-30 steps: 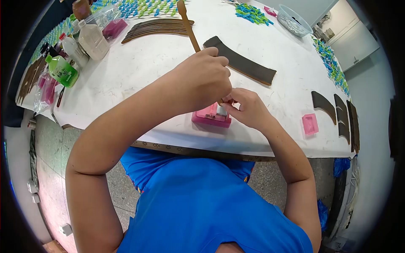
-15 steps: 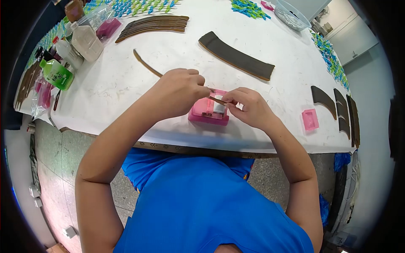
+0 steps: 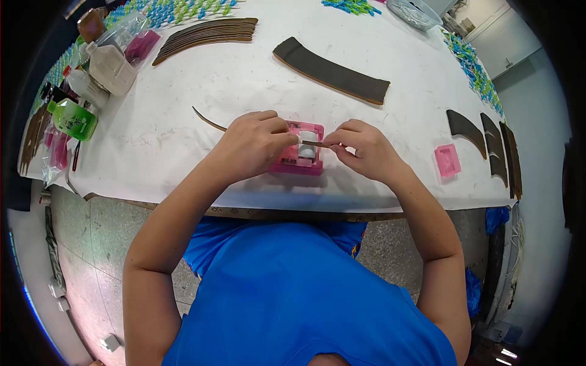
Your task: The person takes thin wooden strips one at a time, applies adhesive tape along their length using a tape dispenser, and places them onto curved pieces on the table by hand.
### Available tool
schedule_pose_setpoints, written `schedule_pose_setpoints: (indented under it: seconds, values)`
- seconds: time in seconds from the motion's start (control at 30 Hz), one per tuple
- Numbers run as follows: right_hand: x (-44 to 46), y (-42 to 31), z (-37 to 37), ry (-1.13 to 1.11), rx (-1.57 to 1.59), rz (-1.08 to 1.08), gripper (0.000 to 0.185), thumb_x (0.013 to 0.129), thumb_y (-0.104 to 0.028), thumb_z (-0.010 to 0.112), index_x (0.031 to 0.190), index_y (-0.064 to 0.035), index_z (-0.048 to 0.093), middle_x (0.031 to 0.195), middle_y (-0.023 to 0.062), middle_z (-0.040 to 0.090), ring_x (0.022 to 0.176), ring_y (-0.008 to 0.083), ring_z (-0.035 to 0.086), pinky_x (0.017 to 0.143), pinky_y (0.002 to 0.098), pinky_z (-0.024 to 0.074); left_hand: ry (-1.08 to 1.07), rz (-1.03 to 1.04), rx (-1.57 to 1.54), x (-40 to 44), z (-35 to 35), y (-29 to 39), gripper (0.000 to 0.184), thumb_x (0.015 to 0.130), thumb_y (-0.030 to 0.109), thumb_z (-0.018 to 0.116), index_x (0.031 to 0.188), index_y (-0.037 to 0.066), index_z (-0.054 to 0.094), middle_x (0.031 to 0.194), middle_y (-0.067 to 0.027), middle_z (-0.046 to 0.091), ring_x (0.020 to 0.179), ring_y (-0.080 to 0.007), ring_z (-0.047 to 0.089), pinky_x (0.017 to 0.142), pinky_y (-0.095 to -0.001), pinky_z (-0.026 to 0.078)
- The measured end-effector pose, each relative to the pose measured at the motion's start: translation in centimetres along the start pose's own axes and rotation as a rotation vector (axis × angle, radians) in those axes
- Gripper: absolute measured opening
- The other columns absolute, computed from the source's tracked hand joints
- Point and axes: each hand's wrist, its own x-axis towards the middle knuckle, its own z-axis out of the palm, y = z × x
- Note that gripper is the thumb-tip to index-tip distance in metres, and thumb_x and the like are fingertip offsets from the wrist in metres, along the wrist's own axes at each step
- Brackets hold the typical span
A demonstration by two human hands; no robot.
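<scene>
Both hands hold one thin, curved dark-brown strip (image 3: 209, 119) above the table. My left hand (image 3: 256, 146) is closed round it, with the tapered end sticking out past the hand to the left. Thumb and fingers of my right hand (image 3: 361, 149) pinch the other end. A short length of strip bridges the gap between the hands. Right below lies a pink plastic tray (image 3: 296, 169) with a white roller-like piece (image 3: 307, 148) in it; my left fingers partly cover the tray.
Fanned brown strips (image 3: 207, 38) and a wide stack (image 3: 332, 70) lie farther back. At right are a small pink dish (image 3: 448, 160) and curved dark pieces (image 3: 466, 131). Bottles, including a green one (image 3: 74, 119), stand at left. A clear bowl (image 3: 415, 13) sits at the back.
The strip has tilted nearer to level, its free left end dropping towards me. My hands are slightly farther apart, and the whole view has shifted a little.
</scene>
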Motion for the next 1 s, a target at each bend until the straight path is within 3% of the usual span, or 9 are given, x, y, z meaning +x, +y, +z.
schedule_pose_setpoints:
  seconds: [0.27, 0.33, 0.47, 0.83, 1.0]
  values:
    - [-5.5, 2.1, -3.8, -0.013, -0.083, 0.081, 0.019, 0.087, 0.001, 0.074, 0.103, -0.0079, 0.078, 0.091, 0.0084, 0.072, 0.090, 0.0259, 0.070, 0.077, 0.0381, 0.0586, 0.004, 0.003, -0.003, 0.3, 0.7, 0.1, 0.023, 0.076, 0.003, 0.075, 0.098, 0.007, 0.078, 0.098, -0.0102, 0.074, 0.089, -0.0284, 0.071, 0.079, -0.0407, 0.060]
    - [-8.1, 2.7, -5.4, 0.000, -0.097, 0.269, 0.018, 0.087, 0.003, 0.074, 0.102, -0.0070, 0.077, 0.092, 0.0088, 0.072, 0.089, 0.0254, 0.070, 0.077, 0.0377, 0.0585, 0.008, 0.004, -0.003, 0.4, 0.7, 0.2, 0.023, 0.076, 0.003, 0.075, 0.098, 0.007, 0.078, 0.098, -0.0102, 0.075, 0.089, -0.0282, 0.071, 0.079, -0.0405, 0.060]
    - [-12.3, 4.0, -7.6, 0.016, -0.150, 0.409, 0.018, 0.087, 0.005, 0.073, 0.101, -0.0058, 0.076, 0.093, 0.0086, 0.072, 0.090, 0.0255, 0.070, 0.076, 0.0371, 0.0577, 0.014, 0.020, -0.029, 0.8, 1.0, 0.1, 0.024, 0.074, 0.003, 0.077, 0.098, 0.007, 0.078, 0.098, -0.0099, 0.075, 0.090, -0.0275, 0.071, 0.079, -0.0401, 0.060]
    - [-12.5, 3.2, -12.8, 0.167, -0.467, 0.256, 0.021, 0.081, 0.009, 0.072, 0.098, -0.0019, 0.073, 0.094, 0.0109, 0.071, 0.092, 0.0302, 0.067, 0.079, 0.0394, 0.0544, -0.010, 0.039, -0.067, 2.8, 1.7, 1.1, 0.023, 0.076, 0.003, 0.078, 0.098, 0.006, 0.078, 0.089, -0.0094, 0.072, 0.084, -0.0277, 0.068, 0.076, -0.0405, 0.058]
    - [-8.7, 1.0, -18.2, 0.257, -0.617, 0.147, 0.022, 0.083, 0.009, 0.073, 0.103, -0.0015, 0.073, 0.098, 0.0117, 0.070, 0.092, 0.0302, 0.066, 0.080, 0.0394, 0.0544, 0.074, -0.086, -0.254, 3.6, 3.1, 1.6, 0.025, 0.079, 0.002, 0.075, 0.103, 0.007, 0.076, 0.088, -0.0061, 0.077, 0.088, -0.0249, 0.070, 0.076, -0.0395, 0.058]
